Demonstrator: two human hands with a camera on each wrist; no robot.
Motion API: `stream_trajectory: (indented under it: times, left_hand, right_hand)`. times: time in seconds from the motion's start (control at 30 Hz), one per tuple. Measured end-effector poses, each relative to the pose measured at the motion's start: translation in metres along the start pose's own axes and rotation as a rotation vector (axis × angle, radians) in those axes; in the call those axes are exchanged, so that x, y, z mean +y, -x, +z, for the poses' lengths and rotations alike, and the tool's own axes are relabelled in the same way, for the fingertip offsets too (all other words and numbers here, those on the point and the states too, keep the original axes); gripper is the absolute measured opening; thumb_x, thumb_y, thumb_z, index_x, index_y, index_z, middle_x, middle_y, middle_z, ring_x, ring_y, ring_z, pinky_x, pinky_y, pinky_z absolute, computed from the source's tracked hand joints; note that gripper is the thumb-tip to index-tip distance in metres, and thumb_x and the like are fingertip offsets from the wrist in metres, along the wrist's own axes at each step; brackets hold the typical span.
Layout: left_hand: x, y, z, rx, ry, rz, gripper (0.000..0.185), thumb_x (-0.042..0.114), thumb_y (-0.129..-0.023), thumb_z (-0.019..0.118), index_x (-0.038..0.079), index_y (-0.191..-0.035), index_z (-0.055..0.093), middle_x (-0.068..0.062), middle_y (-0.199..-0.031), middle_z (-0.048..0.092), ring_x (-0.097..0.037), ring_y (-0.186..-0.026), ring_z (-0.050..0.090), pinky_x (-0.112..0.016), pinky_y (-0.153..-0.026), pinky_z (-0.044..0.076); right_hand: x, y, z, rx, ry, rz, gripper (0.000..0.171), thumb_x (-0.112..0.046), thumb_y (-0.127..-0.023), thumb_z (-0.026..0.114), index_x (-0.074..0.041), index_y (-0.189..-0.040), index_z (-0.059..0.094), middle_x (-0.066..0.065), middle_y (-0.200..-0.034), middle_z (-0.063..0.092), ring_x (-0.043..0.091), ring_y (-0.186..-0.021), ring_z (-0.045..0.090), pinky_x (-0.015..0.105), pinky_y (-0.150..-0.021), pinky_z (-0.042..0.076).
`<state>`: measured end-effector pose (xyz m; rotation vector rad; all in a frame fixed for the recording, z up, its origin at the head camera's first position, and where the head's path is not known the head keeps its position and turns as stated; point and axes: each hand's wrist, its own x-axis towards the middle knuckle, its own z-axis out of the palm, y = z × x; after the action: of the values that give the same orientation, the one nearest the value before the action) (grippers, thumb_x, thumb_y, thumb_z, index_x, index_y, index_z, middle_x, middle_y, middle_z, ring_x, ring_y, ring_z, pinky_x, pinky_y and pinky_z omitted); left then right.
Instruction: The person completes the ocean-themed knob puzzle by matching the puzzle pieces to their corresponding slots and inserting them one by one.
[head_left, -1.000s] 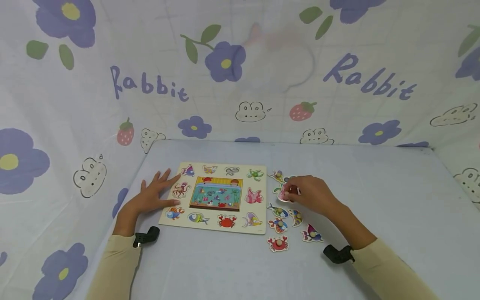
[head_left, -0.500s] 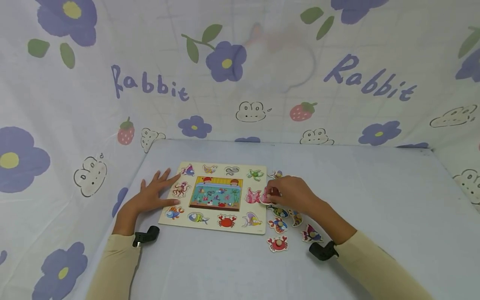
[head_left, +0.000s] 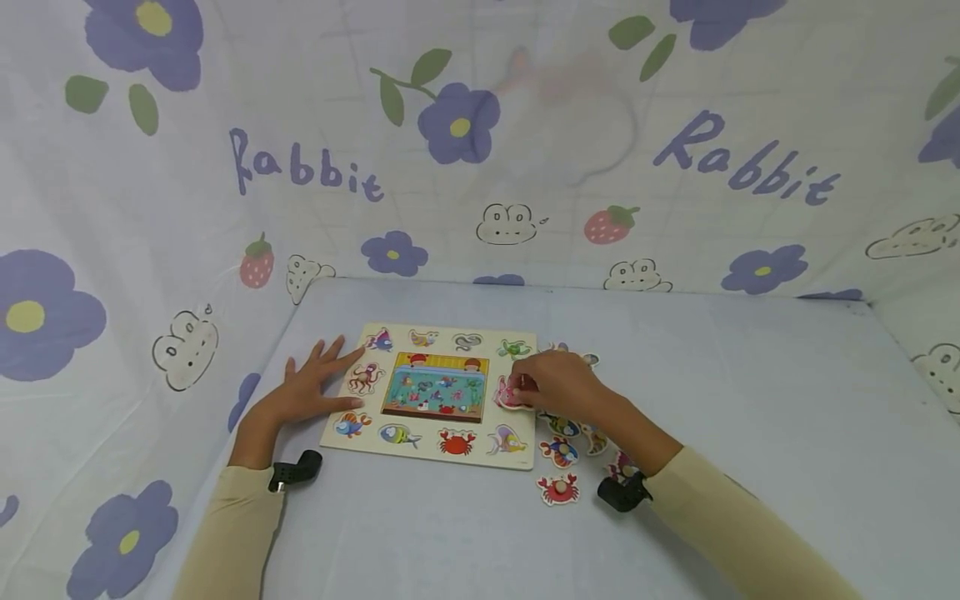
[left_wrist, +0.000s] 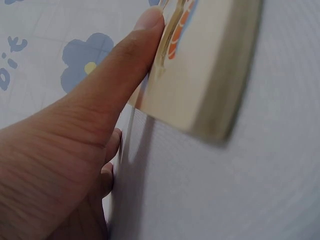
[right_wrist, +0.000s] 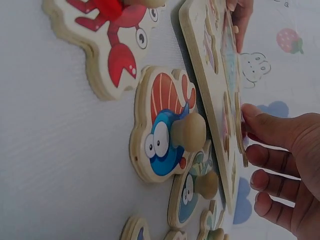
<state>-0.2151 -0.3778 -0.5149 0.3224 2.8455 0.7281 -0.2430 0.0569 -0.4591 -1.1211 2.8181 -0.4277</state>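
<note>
A: Where's the pink piece [head_left: 511,394]?

B: On the puzzle board [head_left: 431,454], at 3 o'clock of the middle pic. The right hand [head_left: 558,385] pinches it.

A: And the left hand [head_left: 303,392]?

B: Spread flat, fingers straight, at the board's 9 o'clock edge, thumb touching it.

A: How to do it well?

B: Prob. turn the piece to match its hole, then push gently.

A: How many loose pieces?

B: One crab piece [head_left: 558,489] at 5 o'clock, approx. five more nearby; some are hidden.

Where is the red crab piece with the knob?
In the head view, the red crab piece lies on the table, just off the puzzle board at its near right corner, in front of the other loose pieces.
</note>
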Motion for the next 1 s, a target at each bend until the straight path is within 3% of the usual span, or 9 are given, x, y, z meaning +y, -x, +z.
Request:
stream_trajectory:
  times: [1.0]
  left_hand:
    - [0.0,0.001,0.0,0.01,-0.008,0.007,0.096,0.058,-0.082,0.077,0.027,-0.161,0.031,-0.015,-0.17,0.008,-0.044,-0.154,-0.009,-0.076,-0.11,-0.014]
  right_hand:
    - [-0.001,-0.016,0.011,-0.051,-0.007,-0.022,0.011,-0.03,-0.093,0.076,-0.02,-0.099,0.074,-0.012,-0.077,0.063,0.008,-0.067,0.052,0.024,-0.061,0.043]
